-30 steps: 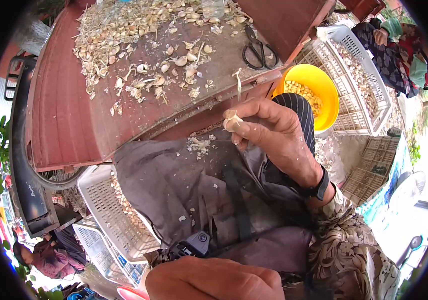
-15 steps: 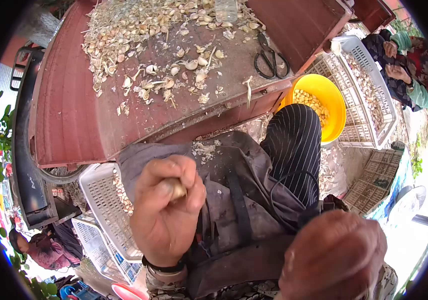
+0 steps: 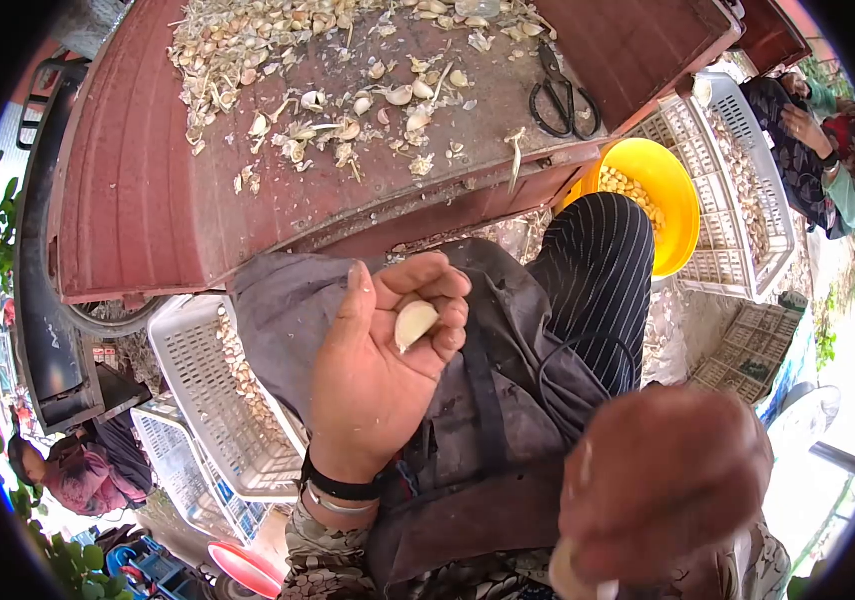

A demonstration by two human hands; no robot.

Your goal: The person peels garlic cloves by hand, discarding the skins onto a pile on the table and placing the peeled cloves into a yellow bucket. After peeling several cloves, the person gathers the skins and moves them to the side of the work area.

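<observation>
My left hand [image 3: 378, 370] is turned palm up over my lap, with its fingers curled and the thumb raised. A pale, peeled-looking garlic clove [image 3: 415, 325] lies in it against the fingers. My right hand [image 3: 663, 480], close to the camera at the lower right, is blurred and looks closed like a fist. Something pale shows at its lower edge, but I cannot make out what it is. Beyond my lap, garlic cloves [image 3: 233, 55] and papery skins lie on the red metal surface [image 3: 138, 200]. Black-handled scissors [image 3: 566, 100] rest near its right edge.
A yellow bucket [image 3: 683, 225] holding peeled cloves stands beyond my knee. White crates [image 3: 173, 350] with cloves are at left, and another crate [image 3: 738, 270] is at right. One person [image 3: 828, 150] sits at upper right; another [image 3: 88, 480] is at lower left.
My left hand has opened from a pinch around the clove and moved up and right, so the clove now shows in the palm. My right hand stays blurred at lower right.
</observation>
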